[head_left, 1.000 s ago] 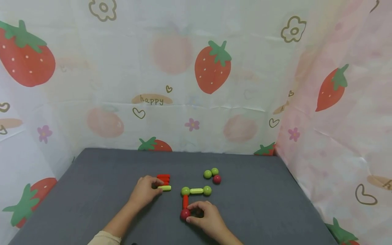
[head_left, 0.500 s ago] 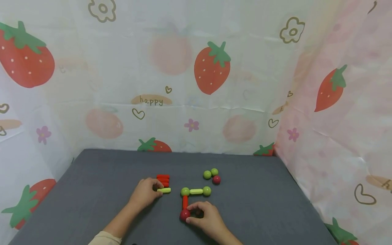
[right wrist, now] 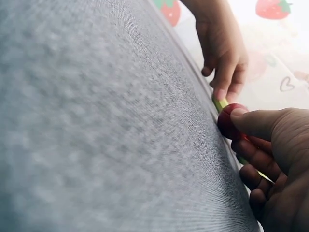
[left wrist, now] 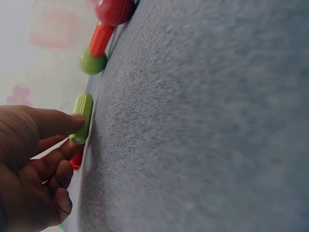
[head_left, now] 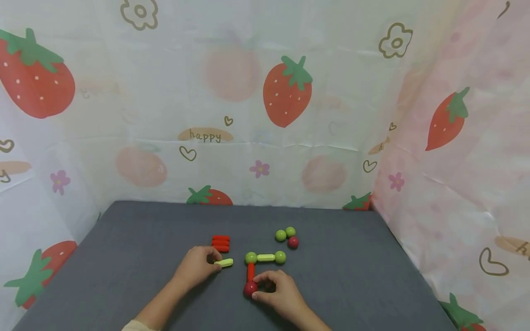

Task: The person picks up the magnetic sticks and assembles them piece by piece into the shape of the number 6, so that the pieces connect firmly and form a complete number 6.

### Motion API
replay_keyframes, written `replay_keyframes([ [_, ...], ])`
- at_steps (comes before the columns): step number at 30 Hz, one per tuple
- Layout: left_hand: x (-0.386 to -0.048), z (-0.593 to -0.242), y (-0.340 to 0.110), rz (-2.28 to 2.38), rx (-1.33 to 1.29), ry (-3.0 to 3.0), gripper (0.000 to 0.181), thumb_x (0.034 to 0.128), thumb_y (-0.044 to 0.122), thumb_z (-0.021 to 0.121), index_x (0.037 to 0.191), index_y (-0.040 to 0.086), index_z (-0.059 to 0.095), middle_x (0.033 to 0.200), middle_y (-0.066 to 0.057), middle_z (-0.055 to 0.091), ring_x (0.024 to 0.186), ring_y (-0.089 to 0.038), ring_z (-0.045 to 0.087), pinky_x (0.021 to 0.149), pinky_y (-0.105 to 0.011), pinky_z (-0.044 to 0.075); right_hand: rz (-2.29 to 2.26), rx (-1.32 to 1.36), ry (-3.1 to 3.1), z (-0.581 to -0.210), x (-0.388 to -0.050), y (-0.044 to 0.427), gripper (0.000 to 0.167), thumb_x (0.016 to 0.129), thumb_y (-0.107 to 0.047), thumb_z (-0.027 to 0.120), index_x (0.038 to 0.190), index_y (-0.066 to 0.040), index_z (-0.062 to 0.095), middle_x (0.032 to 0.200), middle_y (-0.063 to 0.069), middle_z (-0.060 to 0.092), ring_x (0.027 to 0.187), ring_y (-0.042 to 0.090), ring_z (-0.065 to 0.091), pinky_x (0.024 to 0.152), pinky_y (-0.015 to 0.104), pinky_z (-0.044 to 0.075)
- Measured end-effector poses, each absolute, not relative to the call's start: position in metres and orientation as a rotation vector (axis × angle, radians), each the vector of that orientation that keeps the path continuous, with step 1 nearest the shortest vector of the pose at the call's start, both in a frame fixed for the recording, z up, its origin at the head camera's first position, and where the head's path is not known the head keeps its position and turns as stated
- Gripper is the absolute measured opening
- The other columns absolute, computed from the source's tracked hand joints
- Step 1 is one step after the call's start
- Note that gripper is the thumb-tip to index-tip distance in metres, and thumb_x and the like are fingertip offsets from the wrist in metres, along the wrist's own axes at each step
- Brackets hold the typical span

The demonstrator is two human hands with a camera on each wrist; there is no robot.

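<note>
My left hand (head_left: pixel 196 265) pinches a light green rod (left wrist: pixel 83 113) between thumb and fingers, just left of a joined L-shaped piece. That piece has a red ball (head_left: pixel 250 289) at its near end, a red rod (head_left: pixel 250 272), a green ball (head_left: pixel 250 258) at the corner, a light green rod (head_left: pixel 266 258) and another green ball (head_left: pixel 280 257). My right hand (head_left: pixel 282 296) holds the red ball between thumb and index finger. In the right wrist view, the right hand (right wrist: pixel 285 159) covers much of the joined piece.
Several red rods (head_left: pixel 221 243) lie side by side beyond my left hand. Two loose green balls (head_left: pixel 281 235) and one red ball (head_left: pixel 293 242) sit at the back right. The dark grey tabletop (head_left: pixel 352 276) meets a strawberry-print curtain (head_left: pixel 248 174) behind.
My left hand has drawn the light green rod nearer, away from the red rods, so a gap now separates them. The right hand and the joined piece stay in place.
</note>
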State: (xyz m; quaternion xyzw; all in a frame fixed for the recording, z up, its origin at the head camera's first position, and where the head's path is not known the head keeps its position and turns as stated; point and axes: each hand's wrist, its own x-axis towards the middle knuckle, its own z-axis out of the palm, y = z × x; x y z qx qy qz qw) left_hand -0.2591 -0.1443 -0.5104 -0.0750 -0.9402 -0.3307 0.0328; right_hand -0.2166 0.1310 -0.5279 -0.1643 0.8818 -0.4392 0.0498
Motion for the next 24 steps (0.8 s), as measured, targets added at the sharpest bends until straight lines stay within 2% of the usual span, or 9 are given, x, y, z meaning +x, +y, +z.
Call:
replay_keyframes([
  [5,-0.246,-0.509,-0.145,-1.100,-0.204,-2.890,0.019,0.0754,0.015,0.090,0.084,0.024,0.075,0.082,0.010,0.069,0.081,-0.010,0.061,0.078,-0.037,0.050,-1.326,-0.515,2.697,-0.529,-0.220,0.130,0.028,0.079,-0.032,0.089,0.105,-0.025,0.078,0.092,-0.010,0.066,0.083,0.006,0.055,0.074,0.025,0.045],
  [13,-0.224,-0.507,-0.142,-1.307,-0.125,-2.894,0.017,0.0770,0.017,0.089,0.086,0.023,0.075,0.079,0.009,0.067,0.074,-0.009,0.058,0.068,-0.031,0.047,-1.322,-0.500,2.694,-0.528,-0.223,0.129,0.026,0.080,-0.031,0.088,0.104,-0.027,0.077,0.092,-0.010,0.066,0.084,0.006,0.054,0.074,0.025,0.045],
  [24,-0.201,-0.509,-0.139,-1.435,-0.139,-2.930,0.016,0.0792,0.019,0.087,0.088,0.018,0.074,0.078,0.007,0.068,0.072,-0.012,0.059,0.064,-0.030,0.046,-1.310,-0.489,2.694,-0.525,-0.223,0.123,0.026,0.080,-0.032,0.088,0.103,-0.029,0.077,0.092,-0.010,0.066,0.084,0.009,0.055,0.074,0.027,0.045],
])
